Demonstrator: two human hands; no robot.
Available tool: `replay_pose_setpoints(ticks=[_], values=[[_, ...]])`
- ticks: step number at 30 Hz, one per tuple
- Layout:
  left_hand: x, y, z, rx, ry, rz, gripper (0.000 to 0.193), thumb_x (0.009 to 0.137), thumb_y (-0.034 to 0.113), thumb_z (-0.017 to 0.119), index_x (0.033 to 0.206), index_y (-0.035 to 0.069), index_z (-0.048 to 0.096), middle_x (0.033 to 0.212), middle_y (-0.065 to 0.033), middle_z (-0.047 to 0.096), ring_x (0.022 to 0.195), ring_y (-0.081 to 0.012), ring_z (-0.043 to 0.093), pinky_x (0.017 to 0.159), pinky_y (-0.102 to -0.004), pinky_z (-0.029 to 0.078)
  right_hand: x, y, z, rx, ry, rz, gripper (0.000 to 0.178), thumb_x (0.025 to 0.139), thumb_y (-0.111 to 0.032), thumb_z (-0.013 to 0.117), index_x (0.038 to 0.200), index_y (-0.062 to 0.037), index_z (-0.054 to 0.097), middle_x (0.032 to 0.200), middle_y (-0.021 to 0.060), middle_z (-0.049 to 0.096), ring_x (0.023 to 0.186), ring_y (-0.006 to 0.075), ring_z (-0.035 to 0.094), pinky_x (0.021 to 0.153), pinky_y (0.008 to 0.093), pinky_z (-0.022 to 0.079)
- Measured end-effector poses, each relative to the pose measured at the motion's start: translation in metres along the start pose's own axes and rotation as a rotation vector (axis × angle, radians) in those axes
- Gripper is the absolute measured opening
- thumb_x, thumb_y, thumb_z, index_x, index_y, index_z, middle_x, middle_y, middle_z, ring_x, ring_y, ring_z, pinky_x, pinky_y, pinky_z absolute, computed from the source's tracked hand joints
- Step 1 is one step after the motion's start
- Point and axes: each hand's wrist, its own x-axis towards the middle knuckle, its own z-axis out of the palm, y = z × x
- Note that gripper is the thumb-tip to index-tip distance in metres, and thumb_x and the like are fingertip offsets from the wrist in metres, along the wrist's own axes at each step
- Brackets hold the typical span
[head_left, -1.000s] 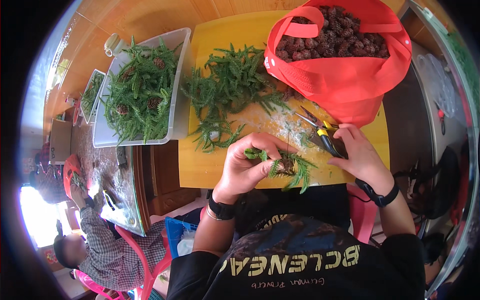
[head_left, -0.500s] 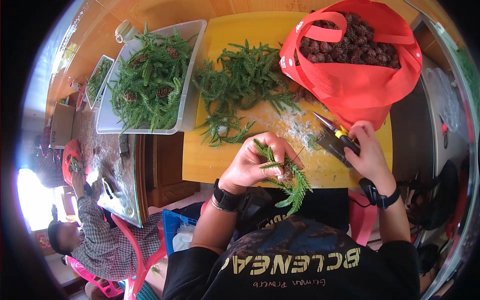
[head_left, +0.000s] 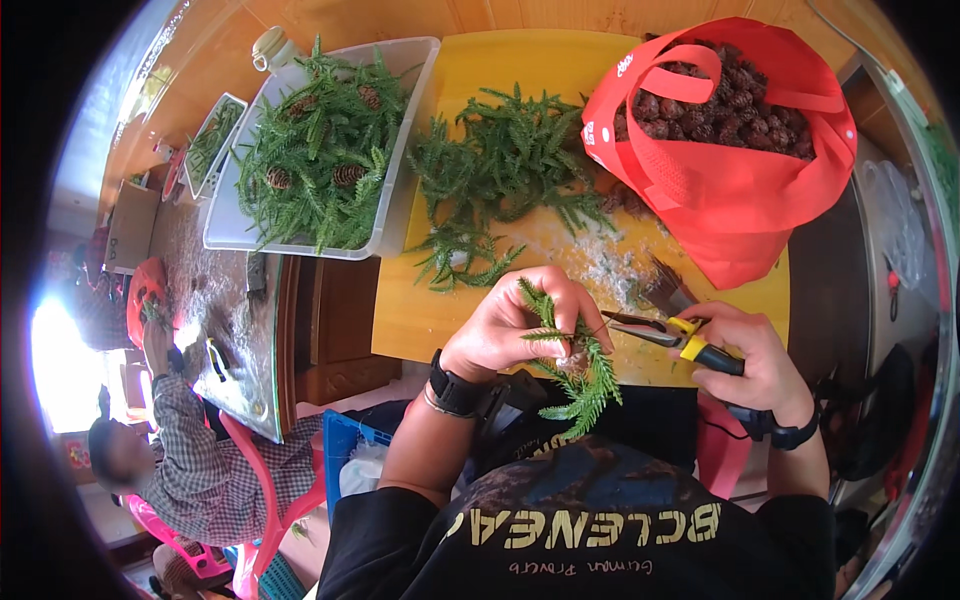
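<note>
My left hand (head_left: 515, 325) pinches a green artificial pine sprig (head_left: 592, 388) in front of my chest, with a thin wire sticking out to its right. A pale lump at the sprig's base is partly covered by my fingers. My right hand (head_left: 755, 355) is wrapped round long-nosed pliers (head_left: 692, 346) with yellow and black handles. Their jaws point left, at the wire beside the sprig; whether they grip it I cannot make out. Beyond the pliers, a bundle of thin dark strands (head_left: 668, 288) lies on the yellow tabletop (head_left: 420, 320).
A pile of green sprigs (head_left: 510, 150) lies mid-table near white flakes (head_left: 610, 265). A translucent bin (head_left: 395, 215) of sprigs and pine cones stands left. A red bag (head_left: 730, 215) full of pine cones is at right. Another person (head_left: 200, 470) sits far left.
My right hand has picked the pliers up off the table and brought them left, toward the sprig. My left hand keeps its pinch on the sprig. The view has shifted slightly.
</note>
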Motion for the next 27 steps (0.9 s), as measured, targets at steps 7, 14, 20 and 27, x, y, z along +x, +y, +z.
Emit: replay_pose_setpoints(ticks=[7,14,20,27], values=[[-0.004,0.001,-0.003,-0.058,-0.004,-0.072,0.026,0.071,0.012,0.075,0.077,0.006,0.051,0.082,-0.0183,0.061,0.076,-0.025,0.061,0.066,-0.0332,0.046,0.012,-0.01,0.003,-0.015,0.034,-0.085,0.015,0.061,-0.008,0.066,0.073,-0.002,0.06,0.08,0.0085,0.064,0.094,0.0313,0.059,0.08,0.0365,0.046],[-0.004,0.001,-0.006,-0.082,-0.089,-0.093,0.029,0.07,0.013,0.077,0.078,0.004,0.052,0.09,-0.0182,0.061,0.079,-0.0196,0.059,0.072,-0.0291,0.046,0.014,-0.008,0.005,-0.064,0.053,-0.168,0.017,0.062,-0.009,0.071,0.072,-0.0028,0.059,0.076,0.0099,0.062,0.088,0.0316,0.06,0.071,0.0347,0.048],[-0.004,0.002,-0.006,-0.086,-0.1,-0.104,0.027,0.071,0.012,0.076,0.079,0.003,0.052,0.09,-0.0188,0.062,0.078,-0.0185,0.059,0.071,-0.0285,0.046,0.013,-0.006,0.006,-0.114,0.092,-0.217,0.018,0.062,-0.009,0.072,0.071,-0.0026,0.057,0.073,0.0099,0.061,0.083,0.0323,0.061,0.068,0.035,0.048],[0.0,0.014,0.006,0.052,-0.001,-0.09,0.025,0.072,0.013,0.075,0.07,0.006,0.051,0.07,-0.0167,0.06,0.068,-0.0274,0.062,0.064,-0.0359,0.046,0.009,-0.003,0.006,-0.161,0.147,-0.255,0.018,0.059,-0.008,0.071,0.067,-0.0028,0.055,0.065,0.0079,0.057,0.076,0.0328,0.06,0.07,0.0376,0.049]])
